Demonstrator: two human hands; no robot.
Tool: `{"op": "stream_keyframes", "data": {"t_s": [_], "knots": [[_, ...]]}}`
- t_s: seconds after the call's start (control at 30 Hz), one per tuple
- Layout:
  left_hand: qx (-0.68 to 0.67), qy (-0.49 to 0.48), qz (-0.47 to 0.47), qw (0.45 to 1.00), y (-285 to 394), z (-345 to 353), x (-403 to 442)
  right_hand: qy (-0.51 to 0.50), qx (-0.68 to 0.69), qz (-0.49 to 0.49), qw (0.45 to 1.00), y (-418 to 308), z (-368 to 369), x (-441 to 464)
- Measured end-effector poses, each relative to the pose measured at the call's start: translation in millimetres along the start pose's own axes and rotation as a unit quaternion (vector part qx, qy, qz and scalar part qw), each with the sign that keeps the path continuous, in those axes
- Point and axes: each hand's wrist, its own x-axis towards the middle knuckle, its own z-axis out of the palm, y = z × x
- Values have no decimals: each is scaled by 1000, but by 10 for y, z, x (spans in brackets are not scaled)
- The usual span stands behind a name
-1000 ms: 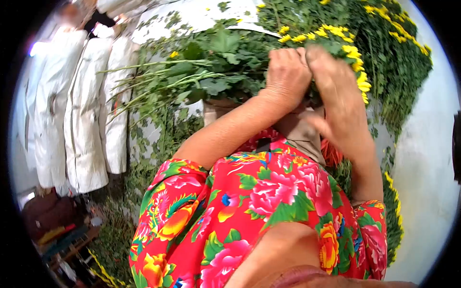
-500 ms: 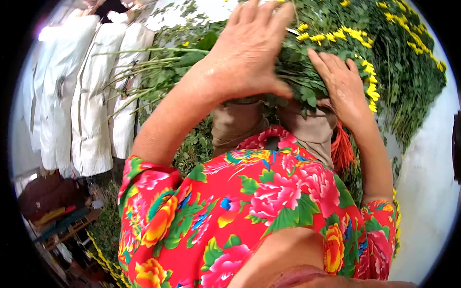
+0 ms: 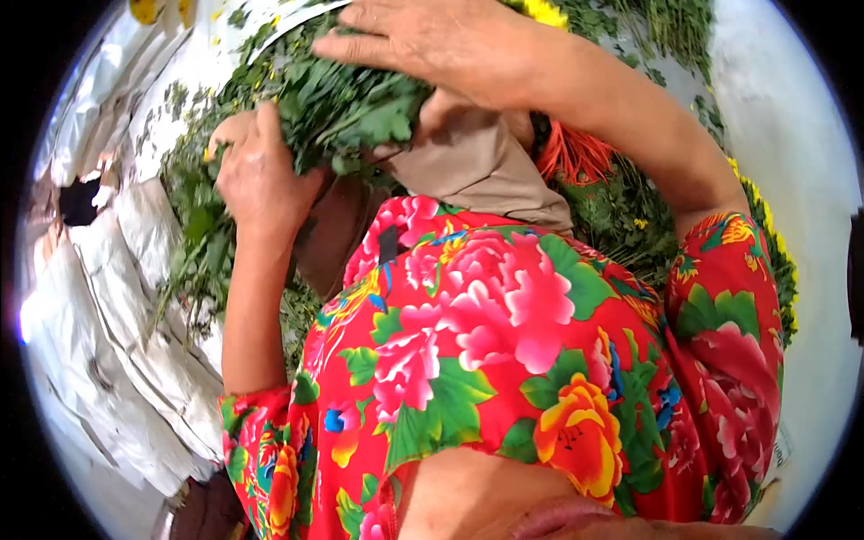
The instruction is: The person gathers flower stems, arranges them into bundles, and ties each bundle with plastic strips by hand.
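Note:
A bundle of leafy green stems (image 3: 346, 112) lies across my lap between my hands. My left hand (image 3: 261, 171) is at its left side, fingers curled around the greenery; the fingertips are partly hidden in leaves. My right hand (image 3: 441, 45) lies over the upper right part of the bundle, fingers stretched out to the left and thumb pointing down. Yellow blooms (image 3: 544, 13) show just above my right wrist. Below the bundle are my brown trousers (image 3: 477, 171).
Long white wrapped bundles (image 3: 117, 351) lie at the left. Red strings (image 3: 574, 155) hang right of my lap. More greenery (image 3: 621, 207) and a row of yellow flowers (image 3: 765, 234) are at the right, beside a pale surface (image 3: 810, 171). Part of another person in dark clothing (image 3: 79, 202) shows at far left.
The view has turned. My left hand has gone from spread above the bundle to curled at its left side. My right hand has moved left, over the leaves. The bundle appears shifted left.

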Motion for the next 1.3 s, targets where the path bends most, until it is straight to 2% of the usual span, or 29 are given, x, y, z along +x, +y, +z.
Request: {"op": "stream_keyframes", "data": {"t_s": [0.03,0.1,0.13,0.17,0.2,0.23,0.27,0.33,0.4,0.43,0.5,0.63,0.7,0.73,0.8,0.83,0.87,0.93,0.97,1.03,1.07,1.13,1.17,1.2,1.23,1.27,1.3], "knots": [[-3,3,11,1000,-22,11,-23,63,-33,-21,997,-1,101,-77],[10,53,30,998,-62,13,-75,242,66,-85,964,188,-122,-237],[9,30,12,999,-63,-19,-72,289,71,-1,955,208,-211,-496],[13,43,24,999,-90,-8,-74,291,99,202,930,273,-254,-879],[20,57,35,998,-128,10,-74,262,139,420,858,380,-195,-1255],[6,57,37,998,-150,24,-60,195,154,553,796,518,67,-1571],[8,57,40,998,-170,36,-50,113,62,529,839,519,369,-1797],[7,69,48,996,-181,54,-38,-38,50,506,860,453,1486,-2579],[3,45,40,998,-153,-4,-29,-170,228,581,763,90,1781,-2615],[-3,37,38,999,-146,-23,-24,-172,230,583,760,-6,1885,-2572],[-2,39,29,999,-159,-1,-34,-198,183,734,623,-135,2081,-2496],[-5,70,58,996,-181,12,-47,-129,158,746,634,-136,2572,-2952],[-1,83,59,995,-153,-3,-55,-48,263,712,649,-75,2505,-3111],[-4,82,57,995,-154,-1,-62,-51,261,712,650,-66,2511,-3156],[-11,69,54,996,-137,7,-47,23,401,771,495,-27,2341,-3130],[-13,70,54,996,-134,8,-39,3,415,787,456,-38,2028,-2925],[-18,65,54,996,-130,8,-27,3,414,787,457,-26,2078,-2968],[-21,62,52,996,-111,-12,-12,61,459,792,398,-5,2239,-3115],[-29,49,44,997,-92,-33,4,61,459,791,400,2,2224,-3122],[-44,24,32,998,-98,-54,80,-19,524,765,374,32,2194,-3130],[-45,29,29,998,-128,-47,104,-18,523,763,379,31,2065,-3097],[-56,72,56,994,-185,-43,127,13,576,682,450,10,1516,-2931],[-67,25,13,997,-108,-190,147,33,596,673,437,41,1192,-2869],[-66,31,11,997,-165,-217,144,69,578,672,458,47,778,-2726],[-90,36,-15,995,-255,-243,154,112,558,653,499,87,421,-2681],[-113,42,-42,992,-307,-287,168,191,504,680,497,54,-53,-2446],[-186,21,-63,980,-285,-483,143,296,536,606,508,197,-213,-2722]]}}
